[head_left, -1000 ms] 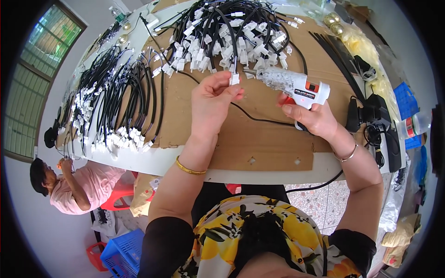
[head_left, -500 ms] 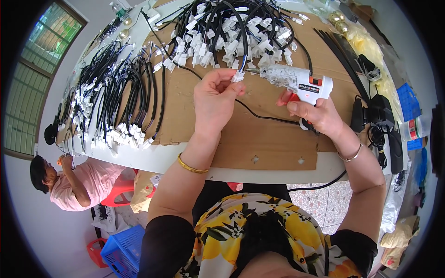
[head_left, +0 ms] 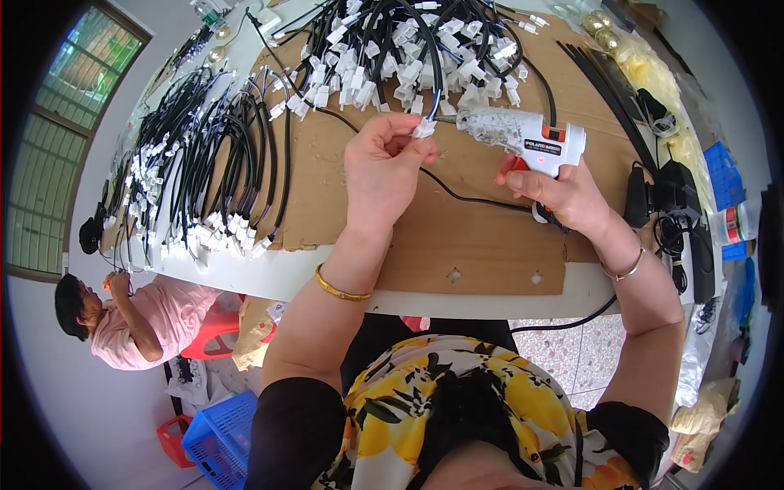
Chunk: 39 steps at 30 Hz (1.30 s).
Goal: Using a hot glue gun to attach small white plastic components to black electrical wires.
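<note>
My left hand (head_left: 388,163) pinches a white plastic connector (head_left: 425,128) at the end of a black cable with blue and white wires. In my right hand (head_left: 563,196) is a white hot glue gun (head_left: 518,135) with a red trigger, its front smeared with dried glue. The gun's nozzle points left and meets the wire end of the connector; whether glue is coming out is too small to tell. Just beyond my hands lies a big heap of black cables with white connectors (head_left: 416,69).
Another bundle of cables (head_left: 237,155) lies at the left on the white table (head_left: 269,276). Brown cardboard (head_left: 490,245) covers the middle. At the right are black power adapters (head_left: 671,192) and black tubes (head_left: 600,94). A person in pink (head_left: 155,322) sits at the far left, near a blue crate (head_left: 224,441).
The view has shifted slightly. Both hands keep their grip on the connector and the glue gun, and the nozzle stays at the connector's wire end.
</note>
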Available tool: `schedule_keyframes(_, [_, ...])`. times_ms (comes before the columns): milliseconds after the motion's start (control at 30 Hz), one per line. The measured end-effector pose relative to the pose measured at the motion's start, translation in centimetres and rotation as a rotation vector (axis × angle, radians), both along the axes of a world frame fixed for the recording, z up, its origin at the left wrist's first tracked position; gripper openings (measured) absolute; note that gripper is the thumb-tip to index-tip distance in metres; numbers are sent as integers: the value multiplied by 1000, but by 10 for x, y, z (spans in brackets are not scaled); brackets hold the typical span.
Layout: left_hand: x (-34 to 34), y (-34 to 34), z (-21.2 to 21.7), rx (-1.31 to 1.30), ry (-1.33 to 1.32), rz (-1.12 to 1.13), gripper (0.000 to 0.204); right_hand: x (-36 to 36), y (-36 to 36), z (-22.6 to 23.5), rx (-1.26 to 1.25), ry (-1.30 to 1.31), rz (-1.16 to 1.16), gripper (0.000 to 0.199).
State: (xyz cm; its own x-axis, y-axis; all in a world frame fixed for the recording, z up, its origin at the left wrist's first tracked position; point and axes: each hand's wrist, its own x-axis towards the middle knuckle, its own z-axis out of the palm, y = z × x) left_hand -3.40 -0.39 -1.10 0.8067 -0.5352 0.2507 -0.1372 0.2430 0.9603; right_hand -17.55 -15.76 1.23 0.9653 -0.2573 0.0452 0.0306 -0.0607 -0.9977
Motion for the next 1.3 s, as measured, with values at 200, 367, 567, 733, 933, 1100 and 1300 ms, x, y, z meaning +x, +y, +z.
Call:
schedule_keyframes(200, [1,0,-2,20,-15,9,17,1,2,1,-12,24,-6,19])
schedule_keyframes(367, [-1,0,-1,73,-70,50,17,1,2,2,-30,29,7,18])
schedule_keyframes(567, [-2,0,-1,127,-145,117,15,1,3,0,-28,15,-5,16])
schedule_keyframes(733, [-2,1,-1,146,-170,131,14,2,2,-2,-51,-2,32,12])
schedule_keyframes(933, [-1,1,-3,126,-167,129,14,1,6,3,8,34,-7,11])
schedule_keyframes(1100, [-1,1,-1,129,-150,127,14,2,8,1,32,-8,-26,10])
schedule_keyframes(1300, [0,1,-2,126,-139,104,16,2,6,1,-7,-14,-7,10])
